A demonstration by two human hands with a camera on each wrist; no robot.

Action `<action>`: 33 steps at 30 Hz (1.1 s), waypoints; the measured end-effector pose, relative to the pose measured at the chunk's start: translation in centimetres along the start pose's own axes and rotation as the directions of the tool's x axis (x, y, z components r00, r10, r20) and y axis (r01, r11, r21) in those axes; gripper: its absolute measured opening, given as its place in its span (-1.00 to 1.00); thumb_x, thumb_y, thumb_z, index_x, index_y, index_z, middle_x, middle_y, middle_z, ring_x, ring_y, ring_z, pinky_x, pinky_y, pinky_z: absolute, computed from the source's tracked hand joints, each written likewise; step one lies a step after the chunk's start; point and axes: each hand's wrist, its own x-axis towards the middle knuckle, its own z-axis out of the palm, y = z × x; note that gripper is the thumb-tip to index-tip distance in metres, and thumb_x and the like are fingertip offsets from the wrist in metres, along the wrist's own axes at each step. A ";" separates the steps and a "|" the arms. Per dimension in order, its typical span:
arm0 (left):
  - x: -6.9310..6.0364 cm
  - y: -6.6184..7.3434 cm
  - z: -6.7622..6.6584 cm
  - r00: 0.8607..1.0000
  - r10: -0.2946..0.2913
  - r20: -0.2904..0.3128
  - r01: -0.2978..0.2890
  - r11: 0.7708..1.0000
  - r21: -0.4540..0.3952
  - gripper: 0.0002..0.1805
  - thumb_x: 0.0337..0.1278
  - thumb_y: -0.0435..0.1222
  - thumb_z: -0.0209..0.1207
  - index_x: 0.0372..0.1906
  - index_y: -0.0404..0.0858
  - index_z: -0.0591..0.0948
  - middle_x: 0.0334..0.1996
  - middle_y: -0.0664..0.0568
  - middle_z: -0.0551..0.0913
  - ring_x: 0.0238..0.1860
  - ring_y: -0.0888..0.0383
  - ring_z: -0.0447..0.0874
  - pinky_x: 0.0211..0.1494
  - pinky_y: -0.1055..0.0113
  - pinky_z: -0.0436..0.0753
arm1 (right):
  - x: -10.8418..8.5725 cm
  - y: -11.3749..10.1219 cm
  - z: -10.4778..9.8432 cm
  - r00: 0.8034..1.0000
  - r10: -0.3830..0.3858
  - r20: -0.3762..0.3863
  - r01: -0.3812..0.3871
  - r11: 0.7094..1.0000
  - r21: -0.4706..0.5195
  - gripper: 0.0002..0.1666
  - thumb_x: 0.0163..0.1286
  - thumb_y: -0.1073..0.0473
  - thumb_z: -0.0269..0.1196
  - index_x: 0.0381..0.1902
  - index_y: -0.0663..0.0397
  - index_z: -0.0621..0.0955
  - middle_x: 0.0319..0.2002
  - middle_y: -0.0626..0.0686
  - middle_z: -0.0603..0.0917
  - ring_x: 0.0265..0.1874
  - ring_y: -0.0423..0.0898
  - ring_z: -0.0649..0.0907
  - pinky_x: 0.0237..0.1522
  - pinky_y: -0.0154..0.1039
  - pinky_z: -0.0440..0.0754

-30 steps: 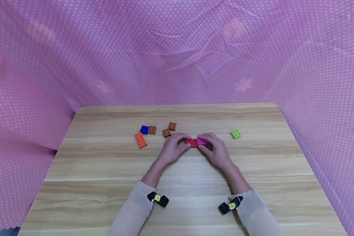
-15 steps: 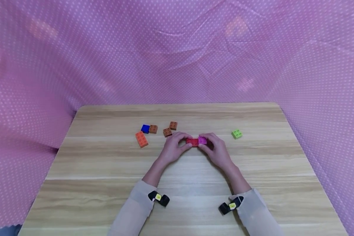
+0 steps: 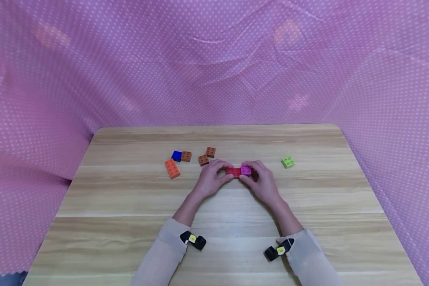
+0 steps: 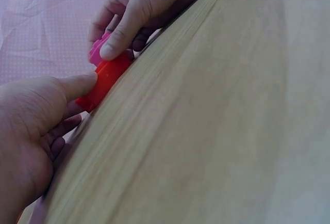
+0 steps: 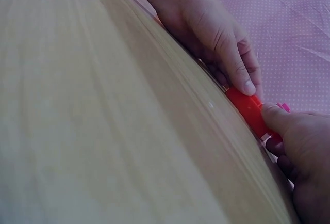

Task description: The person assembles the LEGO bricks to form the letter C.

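In the head view a red toy brick [image 3: 232, 172] lies on the table in front of me, its length running left to right. A smaller magenta brick [image 3: 246, 170] sits on top of its right end, studs up. My left hand [image 3: 210, 179] pinches the red brick's left end between thumb and fingers. With thumb and fingertips, my right hand [image 3: 263, 182] grips the magenta brick at the other end. The left wrist view shows the magenta brick [image 4: 98, 51] raised above the red brick [image 4: 107, 81]. In the right wrist view the right hand hides most of the magenta brick [image 5: 283, 107].
Left of the hands lie an orange brick [image 3: 172, 169], a blue brick [image 3: 176, 155] and a brown brick [image 3: 186, 156]. Two more brown bricks, a nearer one [image 3: 203, 160] and a farther one [image 3: 210, 151], lie beyond my left hand. A lime-green brick [image 3: 287, 162] lies at right.
Both hands keep their grip on the red and magenta bricks. The whole head view has shifted slightly; otherwise hardly anything differs.
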 end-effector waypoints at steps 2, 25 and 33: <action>0.0 0.0 0.0 1.000 -0.001 0.004 0.001 1.000 0.002 -0.66 0.37 -0.09 0.39 0.16 -0.05 0.73 0.12 0.09 0.71 0.28 0.06 0.58 0.51 -0.04 0.37 | -0.1 0.0 -0.1 1.000 -0.006 -0.001 0.006 1.000 0.003 -0.49 0.35 0.19 0.51 0.23 0.03 0.67 -0.04 0.00 0.69 -0.17 -0.09 0.63 -0.17 -0.25 0.65; -0.1 -2.6 -2.9 0.856 0.002 -0.517 -0.200 0.924 -0.327 -0.81 0.30 -0.39 0.42 -0.04 -0.31 0.75 -0.11 -0.11 0.74 -0.11 -0.09 0.67 -0.05 0.23 0.69 | -0.2 0.1 0.0 0.999 0.023 0.029 -0.023 1.000 0.011 -0.44 0.39 0.17 0.49 0.30 0.04 0.62 0.04 0.01 0.71 -0.15 -0.09 0.61 -0.14 -0.23 0.64; -0.5 -4.3 -4.8 0.911 -0.027 -0.411 -0.034 0.990 -0.140 -0.55 0.26 -0.39 0.44 0.23 -0.31 0.64 0.17 -0.14 0.68 0.23 -0.14 0.64 0.36 -0.08 0.58 | -0.2 0.1 0.0 1.000 0.010 0.026 -0.011 1.000 0.014 -0.45 0.38 0.18 0.50 0.28 0.06 0.63 0.01 0.02 0.71 -0.16 -0.09 0.61 -0.16 -0.24 0.63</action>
